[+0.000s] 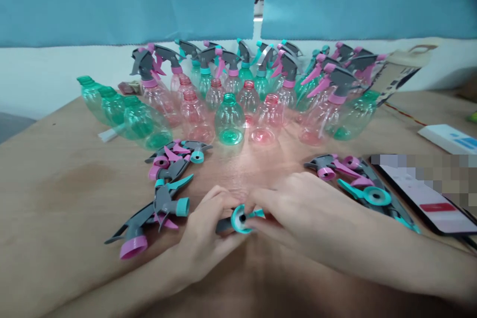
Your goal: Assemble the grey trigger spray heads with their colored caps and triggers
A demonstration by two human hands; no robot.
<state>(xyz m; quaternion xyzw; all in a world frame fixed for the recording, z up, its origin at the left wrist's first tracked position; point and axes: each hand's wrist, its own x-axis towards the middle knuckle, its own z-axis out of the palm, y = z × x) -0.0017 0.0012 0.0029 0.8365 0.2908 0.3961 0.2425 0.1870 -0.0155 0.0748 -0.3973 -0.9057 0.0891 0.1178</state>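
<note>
Both hands meet at the near middle of the table around one grey and teal trigger spray head [238,219], its round collar facing me. My left hand [208,226] is closed round the grey body from the left. From the right, my right hand [278,211] pinches at the teal collar's edge; whether a small part sits between its fingertips is hidden. Left of my left hand lies a pile of loose spray heads [162,203] with pink or teal collars. More loose spray heads [367,191] lie beyond my right forearm.
Behind the hands stand open green bottles [229,121] and open pink bottles [266,121]. Farther back are several bottles with spray heads fitted [288,77]. A phone [428,198] lies at the right, near a white box [449,136]. A tall cup [398,72] stands at the back right.
</note>
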